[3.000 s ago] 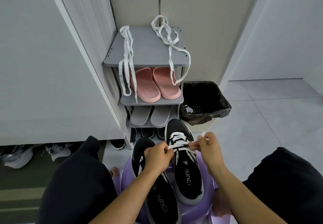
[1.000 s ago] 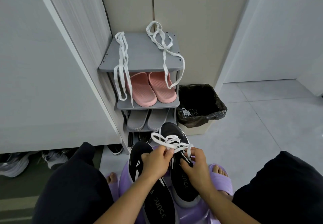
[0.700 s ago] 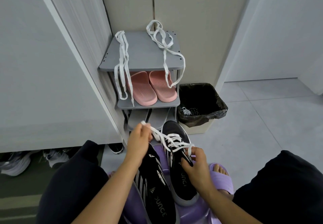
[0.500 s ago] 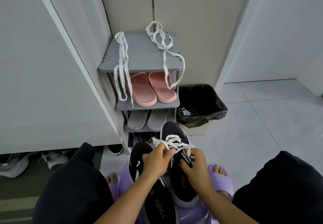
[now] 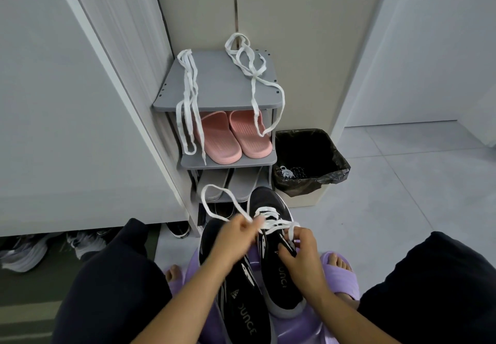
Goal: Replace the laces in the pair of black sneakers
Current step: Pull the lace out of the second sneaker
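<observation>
Two black sneakers stand side by side on a purple stool between my knees. The right sneaker has a white lace threaded through its front eyelets. My left hand, blurred, pinches that lace, and a long loop of it arcs up and to the left. Over the tongue, my right hand grips the right sneaker's lace area. The left sneaker has no lace that I can see. Two loose white laces, one on the left and one on the right, hang over the grey shoe rack.
Pink slippers and grey slippers fill the rack's lower shelves. A bin with a black liner stands right of the rack. More shoes lie under the white cabinet at the left. Purple slippers are on my feet.
My left hand has pulled the lace out to the left again, so a bigger loop arcs above the sneakers. My right hand has stayed on the right sneaker.
</observation>
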Demonstrator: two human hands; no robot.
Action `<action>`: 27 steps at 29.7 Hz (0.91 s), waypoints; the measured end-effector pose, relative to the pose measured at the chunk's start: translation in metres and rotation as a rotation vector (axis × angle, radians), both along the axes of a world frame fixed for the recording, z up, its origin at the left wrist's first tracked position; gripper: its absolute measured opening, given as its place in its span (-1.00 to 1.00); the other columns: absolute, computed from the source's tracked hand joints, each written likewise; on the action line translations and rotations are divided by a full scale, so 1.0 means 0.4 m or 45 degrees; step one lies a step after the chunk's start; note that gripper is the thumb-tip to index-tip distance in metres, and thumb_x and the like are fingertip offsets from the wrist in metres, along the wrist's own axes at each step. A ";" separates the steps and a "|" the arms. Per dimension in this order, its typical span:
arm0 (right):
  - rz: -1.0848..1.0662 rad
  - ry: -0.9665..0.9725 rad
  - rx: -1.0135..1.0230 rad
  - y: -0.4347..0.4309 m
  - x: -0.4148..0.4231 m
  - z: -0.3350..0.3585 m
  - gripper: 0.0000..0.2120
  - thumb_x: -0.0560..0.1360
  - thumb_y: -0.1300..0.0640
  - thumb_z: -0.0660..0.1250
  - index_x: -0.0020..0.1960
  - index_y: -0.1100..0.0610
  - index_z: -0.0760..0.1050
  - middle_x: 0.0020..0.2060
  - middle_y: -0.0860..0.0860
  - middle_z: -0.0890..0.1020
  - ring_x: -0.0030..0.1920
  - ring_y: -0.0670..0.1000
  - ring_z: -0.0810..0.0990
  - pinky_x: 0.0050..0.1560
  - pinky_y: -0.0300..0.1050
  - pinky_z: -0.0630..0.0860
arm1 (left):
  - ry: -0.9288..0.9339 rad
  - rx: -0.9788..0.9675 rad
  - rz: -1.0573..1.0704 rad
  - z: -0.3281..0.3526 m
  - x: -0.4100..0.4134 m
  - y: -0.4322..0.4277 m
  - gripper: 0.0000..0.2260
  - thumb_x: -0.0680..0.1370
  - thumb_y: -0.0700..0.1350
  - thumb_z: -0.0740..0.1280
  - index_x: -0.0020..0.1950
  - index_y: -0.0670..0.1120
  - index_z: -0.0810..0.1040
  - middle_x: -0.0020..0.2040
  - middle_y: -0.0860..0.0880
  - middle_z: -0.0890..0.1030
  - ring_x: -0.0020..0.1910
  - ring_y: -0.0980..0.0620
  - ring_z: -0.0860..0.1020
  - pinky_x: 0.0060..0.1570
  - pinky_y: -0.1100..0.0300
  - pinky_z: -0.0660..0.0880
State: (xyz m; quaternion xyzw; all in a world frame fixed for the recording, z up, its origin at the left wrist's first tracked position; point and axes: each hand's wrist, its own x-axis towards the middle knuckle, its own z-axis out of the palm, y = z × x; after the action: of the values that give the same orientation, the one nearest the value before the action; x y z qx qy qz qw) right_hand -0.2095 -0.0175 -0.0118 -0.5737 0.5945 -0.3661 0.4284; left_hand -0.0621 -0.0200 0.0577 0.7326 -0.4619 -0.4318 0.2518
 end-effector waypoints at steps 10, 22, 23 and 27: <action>0.009 0.026 0.009 0.000 -0.001 0.009 -0.76 0.41 0.29 0.36 -0.16 0.02 0.36 -0.13 0.01 0.48 -0.05 0.08 0.48 0.00 -0.02 0.46 | 0.336 -0.746 0.583 0.070 0.045 -0.043 -0.73 0.61 -0.19 0.15 -0.28 -0.05 0.41 -0.36 0.03 0.50 -0.37 0.15 0.47 -0.26 0.40 0.41; 0.021 0.026 -0.011 -0.001 -0.002 0.010 -0.79 0.40 0.27 0.38 -0.13 0.04 0.39 -0.12 -0.03 0.48 -0.05 0.03 0.48 0.00 -0.06 0.46 | -0.404 -0.052 -0.123 -0.049 -0.031 0.011 -0.73 0.59 0.14 0.12 -0.10 -0.05 0.33 -0.02 0.00 0.52 0.09 -0.08 0.49 0.10 0.08 0.28; 0.020 0.025 -0.008 -0.001 -0.004 0.008 -0.78 0.40 0.28 0.37 -0.14 0.03 0.39 -0.12 -0.03 0.48 -0.05 0.03 0.49 0.00 -0.06 0.46 | -0.365 -0.055 -0.103 -0.048 -0.030 0.008 -0.73 0.60 0.12 0.11 -0.16 -0.04 0.30 -0.05 0.00 0.50 0.05 -0.07 0.48 0.09 0.08 0.26; 0.021 0.010 -0.001 0.000 -0.001 0.014 -0.76 0.40 0.31 0.36 -0.15 0.02 0.38 -0.13 -0.02 0.48 -0.06 0.04 0.49 -0.01 -0.07 0.46 | -0.166 0.040 -0.137 -0.067 -0.019 -0.004 -0.66 0.60 0.05 0.15 -0.34 -0.03 0.23 -0.29 0.03 0.42 -0.22 -0.01 0.38 0.08 0.03 0.32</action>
State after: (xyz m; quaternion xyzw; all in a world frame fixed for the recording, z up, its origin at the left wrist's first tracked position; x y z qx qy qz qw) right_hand -0.2100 -0.0175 -0.0062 -0.5802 0.5912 -0.3606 0.4288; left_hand -0.0696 -0.0215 0.0310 0.7372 -0.5090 -0.4034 0.1862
